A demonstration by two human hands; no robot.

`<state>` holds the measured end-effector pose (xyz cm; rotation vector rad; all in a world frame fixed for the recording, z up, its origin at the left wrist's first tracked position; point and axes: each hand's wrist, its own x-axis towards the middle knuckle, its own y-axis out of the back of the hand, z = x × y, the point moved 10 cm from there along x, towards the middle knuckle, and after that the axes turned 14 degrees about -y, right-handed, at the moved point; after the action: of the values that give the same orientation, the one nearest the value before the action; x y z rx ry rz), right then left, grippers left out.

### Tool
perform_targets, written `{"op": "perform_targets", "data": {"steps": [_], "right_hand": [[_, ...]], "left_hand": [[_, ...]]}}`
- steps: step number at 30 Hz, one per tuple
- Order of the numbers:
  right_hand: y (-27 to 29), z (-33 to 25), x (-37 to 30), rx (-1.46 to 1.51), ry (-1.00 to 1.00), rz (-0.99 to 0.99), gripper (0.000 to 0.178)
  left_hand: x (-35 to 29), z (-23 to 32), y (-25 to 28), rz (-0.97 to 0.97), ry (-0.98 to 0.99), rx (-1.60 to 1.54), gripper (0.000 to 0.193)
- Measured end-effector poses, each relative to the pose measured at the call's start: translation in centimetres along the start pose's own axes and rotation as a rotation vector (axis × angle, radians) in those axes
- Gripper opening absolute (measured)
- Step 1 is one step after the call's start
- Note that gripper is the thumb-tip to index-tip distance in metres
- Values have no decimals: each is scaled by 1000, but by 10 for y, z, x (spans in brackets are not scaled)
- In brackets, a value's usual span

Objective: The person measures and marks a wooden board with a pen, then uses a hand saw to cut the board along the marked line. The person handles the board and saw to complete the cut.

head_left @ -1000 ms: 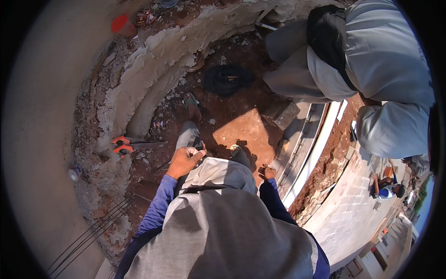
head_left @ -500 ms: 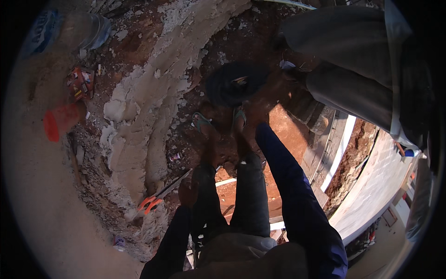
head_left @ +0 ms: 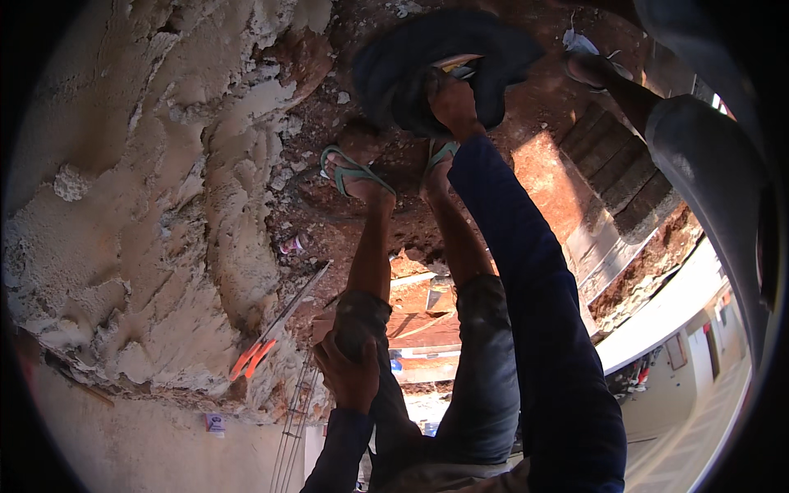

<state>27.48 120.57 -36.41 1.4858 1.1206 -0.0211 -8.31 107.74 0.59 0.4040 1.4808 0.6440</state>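
Dark container [head_left: 390, 74] looks soft, probably best gripped by its edge; right hand [head_left: 454, 103] at its opening, grip unclear; left hand [head_left: 352, 376] spread on knee [head_left: 362, 316].

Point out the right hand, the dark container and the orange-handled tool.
Right hand [head_left: 454, 105]: head view, back of the hand.
Dark container [head_left: 390, 76]: head view, its left side.
Orange-handled tool [head_left: 263, 350]: head view, an orange handle.

Red dirt ground [head_left: 538, 174] bears a black container [head_left: 390, 70], brown blocks [head_left: 618, 168], pale rubble [head_left: 343, 97]

Right hand [head_left: 453, 102] far forward on an outstretched arm [head_left: 538, 300], left hand [head_left: 351, 376] against the left knee [head_left: 366, 314]
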Motion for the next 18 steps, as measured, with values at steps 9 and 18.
{"op": "perform_targets", "data": {"steps": [9, 18], "right_hand": [[-10, -2, 81, -928, 264, -211, 21], [-5, -6, 82, -873, 323, -138, 17]], "left_hand": [[2, -3, -1, -37, 60, -11, 66], [20, -7, -12, 18, -3, -40, 64]]}}
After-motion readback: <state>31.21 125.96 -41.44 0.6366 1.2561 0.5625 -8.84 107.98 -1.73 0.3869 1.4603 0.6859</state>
